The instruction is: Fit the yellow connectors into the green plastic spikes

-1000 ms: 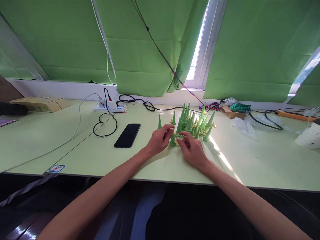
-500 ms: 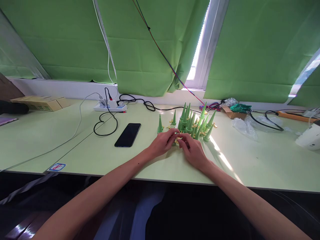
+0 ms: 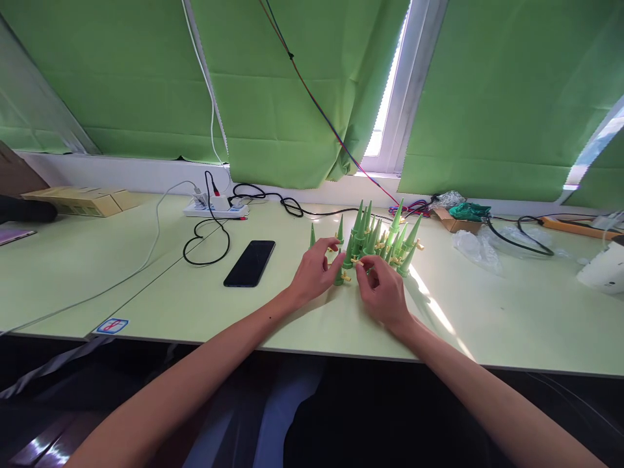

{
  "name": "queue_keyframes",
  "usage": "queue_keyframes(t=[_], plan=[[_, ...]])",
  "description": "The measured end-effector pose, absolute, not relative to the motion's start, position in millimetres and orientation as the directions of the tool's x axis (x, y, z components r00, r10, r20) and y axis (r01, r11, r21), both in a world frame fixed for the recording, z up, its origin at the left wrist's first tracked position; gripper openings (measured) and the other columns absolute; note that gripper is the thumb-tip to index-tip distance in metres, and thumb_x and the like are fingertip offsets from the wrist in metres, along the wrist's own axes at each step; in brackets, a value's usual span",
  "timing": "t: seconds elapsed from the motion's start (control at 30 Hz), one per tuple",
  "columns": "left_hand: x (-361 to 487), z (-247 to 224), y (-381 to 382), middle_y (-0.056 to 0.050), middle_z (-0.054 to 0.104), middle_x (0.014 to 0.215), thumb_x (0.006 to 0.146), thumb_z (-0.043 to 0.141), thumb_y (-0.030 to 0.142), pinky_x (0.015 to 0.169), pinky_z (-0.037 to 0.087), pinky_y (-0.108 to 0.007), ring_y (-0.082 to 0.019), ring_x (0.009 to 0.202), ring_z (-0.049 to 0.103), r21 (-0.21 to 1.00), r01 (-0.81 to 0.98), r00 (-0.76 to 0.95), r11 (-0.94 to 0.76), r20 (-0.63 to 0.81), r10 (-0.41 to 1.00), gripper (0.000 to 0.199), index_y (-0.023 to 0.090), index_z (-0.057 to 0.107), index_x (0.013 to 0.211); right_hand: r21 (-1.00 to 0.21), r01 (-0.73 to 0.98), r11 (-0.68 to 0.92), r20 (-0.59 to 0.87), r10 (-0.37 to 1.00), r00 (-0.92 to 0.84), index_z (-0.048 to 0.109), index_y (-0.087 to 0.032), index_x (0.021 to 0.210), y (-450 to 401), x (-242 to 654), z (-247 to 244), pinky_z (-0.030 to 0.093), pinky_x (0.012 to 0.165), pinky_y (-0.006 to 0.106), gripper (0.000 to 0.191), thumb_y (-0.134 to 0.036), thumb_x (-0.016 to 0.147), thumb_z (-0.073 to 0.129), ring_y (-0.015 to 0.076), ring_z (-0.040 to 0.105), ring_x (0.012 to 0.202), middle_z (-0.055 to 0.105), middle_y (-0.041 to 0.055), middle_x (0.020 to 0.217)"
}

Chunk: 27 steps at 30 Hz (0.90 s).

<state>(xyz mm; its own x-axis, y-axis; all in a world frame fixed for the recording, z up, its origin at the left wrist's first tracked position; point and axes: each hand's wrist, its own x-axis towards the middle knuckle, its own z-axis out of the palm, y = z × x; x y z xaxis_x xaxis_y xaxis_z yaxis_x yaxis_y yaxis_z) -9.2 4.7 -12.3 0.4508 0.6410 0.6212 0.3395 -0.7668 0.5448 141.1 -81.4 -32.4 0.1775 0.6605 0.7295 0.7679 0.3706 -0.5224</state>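
Note:
Green cone-shaped plant watering spikes [image 3: 361, 235] stand point up in a close cluster, many with small yellow valves [image 3: 420, 246] on their sides. My left hand [image 3: 316, 272] is open, thumb and index finger apart, beside a nearer spike [image 3: 338, 278] that it partly covers. My right hand [image 3: 383, 289] is closed in a pinch at a small yellow valve [image 3: 357, 262] in front of the cluster. Its fingertips partly hide that valve, and I cannot tell whether it is joined to a spike. Two more spikes, including one farther back [image 3: 340, 229], stand behind my left hand.
A black phone [image 3: 249, 263] lies to the left. Behind it are a white power strip [image 3: 214, 208] and a looped black cable [image 3: 205, 262]. Toward the back right are a small cardboard box [image 3: 455, 222] and clear plastic bags [image 3: 478, 251]. The table's front edge [image 3: 341, 355] runs beneath my forearms.
My hands have moved apart from where their fingertips met. The left has opened and shifted slightly left, uncovering the nearer spike; the right has moved slightly right, pinching a yellow valve.

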Motion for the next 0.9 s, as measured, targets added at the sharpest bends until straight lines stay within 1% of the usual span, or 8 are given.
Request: queue_keyframes(t=[0.07, 0.2, 0.27, 0.43, 0.67, 0.77, 0.9], plan=[[-8.7, -11.6, 4.4, -0.004, 0.065, 0.102, 0.092, 0.050, 0.041, 0.053, 0.041, -0.023, -0.005, 0.048, 0.044, 0.576, 0.341, 0.486, -0.743, 0.568, 0.664, 0.028, 0.019, 0.056, 0.108, -0.516, 0.776, 0.364, 0.731, 0.659, 0.177, 0.055, -0.019, 0.096, -81.1, 141.2, -32.8, 0.041, 0.058, 0.025, 0.014, -0.031, 0.096, 0.047, 0.0107, 0.050, 0.055, 0.065, 0.0023, 0.081], [-7.5, -10.6, 3.0, -0.001, 0.063, 0.078, 0.092, 0.049, 0.045, 0.050, 0.038, -0.024, -0.008, 0.050, 0.046, 0.612, 0.359, 0.572, -0.704, 0.452, 0.685, 0.031, 0.017, 0.060, 0.085, -0.512, 0.786, 0.348, 0.729, 0.659, 0.184, 0.055, -0.019, 0.096, -80.7, 141.7, -34.3, 0.041, 0.059, 0.026, 0.014, -0.031, 0.095, 0.048, 0.0115, 0.052, 0.057, 0.065, 0.0027, 0.082], [-6.8, -11.1, 2.6, 0.000, 0.061, 0.071, 0.091, 0.050, 0.047, 0.050, 0.038, -0.024, -0.010, 0.051, 0.047, 0.626, 0.371, 0.597, -0.686, 0.406, 0.692, 0.033, 0.017, 0.060, 0.079, -0.507, 0.791, 0.343, 0.730, 0.659, 0.182, 0.056, -0.019, 0.097, -80.6, 142.1, -34.8, 0.042, 0.061, 0.026, 0.014, -0.030, 0.095, 0.048, 0.0120, 0.054, 0.059, 0.065, 0.0028, 0.082], [-6.0, -13.1, 3.7, -0.002, 0.062, 0.071, 0.090, 0.051, 0.049, 0.051, 0.040, -0.025, -0.012, 0.055, 0.051, 0.661, 0.358, 0.636, -0.659, 0.344, 0.691, 0.037, 0.016, 0.063, 0.077, -0.489, 0.804, 0.338, 0.733, 0.658, 0.169, 0.057, -0.018, 0.096, -79.6, 142.6, -35.1, 0.042, 0.063, 0.026, 0.012, -0.027, 0.094, 0.048, 0.0132, 0.055, 0.062, 0.065, 0.0033, 0.081], [-6.9, -12.3, 5.4, -0.004, 0.062, 0.072, 0.089, 0.050, 0.052, 0.055, 0.042, -0.026, -0.014, 0.060, 0.053, 0.746, 0.315, 0.642, -0.586, 0.287, 0.711, 0.042, 0.014, 0.064, 0.078, -0.464, 0.795, 0.391, 0.770, 0.622, 0.144, 0.057, -0.018, 0.094, -76.2, 143.1, -36.6, 0.041, 0.061, 0.026, 0.008, -0.024, 0.092, 0.053, 0.0120, 0.053, 0.059, 0.064, 0.0021, 0.080], [-6.9, -12.3, 7.3, -0.003, 0.061, 0.071, 0.088, 0.051, 0.053, 0.054, 0.040, -0.024, -0.012, 0.058, 0.050, 0.794, 0.282, 0.585, -0.538, 0.302, 0.753, 0.042, 0.014, 0.064, 0.080, -0.462, 0.796, 0.391, 0.768, 0.625, 0.138, 0.056, -0.018, 0.093, -75.9, 142.8, -36.5, 0.041, 0.060, 0.026, 0.007, -0.024, 0.092, 0.053, 0.0119, 0.052, 0.058, 0.064, 0.0017, 0.079], [-6.5, -11.1, 10.3, -0.002, 0.059, 0.071, 0.089, 0.052, 0.049, 0.052, 0.037, -0.023, -0.010, 0.057, 0.046, 0.827, 0.188, 0.506, -0.530, 0.381, 0.774, 0.037, 0.014, 0.061, 0.079, -0.466, 0.796, 0.386, 0.749, 0.651, 0.123, 0.056, -0.018, 0.093, -75.4, 142.4, -36.0, 0.040, 0.059, 0.026, 0.007, -0.023, 0.092, 0.051, 0.0122, 0.052, 0.057, 0.064, 0.0016, 0.079]])
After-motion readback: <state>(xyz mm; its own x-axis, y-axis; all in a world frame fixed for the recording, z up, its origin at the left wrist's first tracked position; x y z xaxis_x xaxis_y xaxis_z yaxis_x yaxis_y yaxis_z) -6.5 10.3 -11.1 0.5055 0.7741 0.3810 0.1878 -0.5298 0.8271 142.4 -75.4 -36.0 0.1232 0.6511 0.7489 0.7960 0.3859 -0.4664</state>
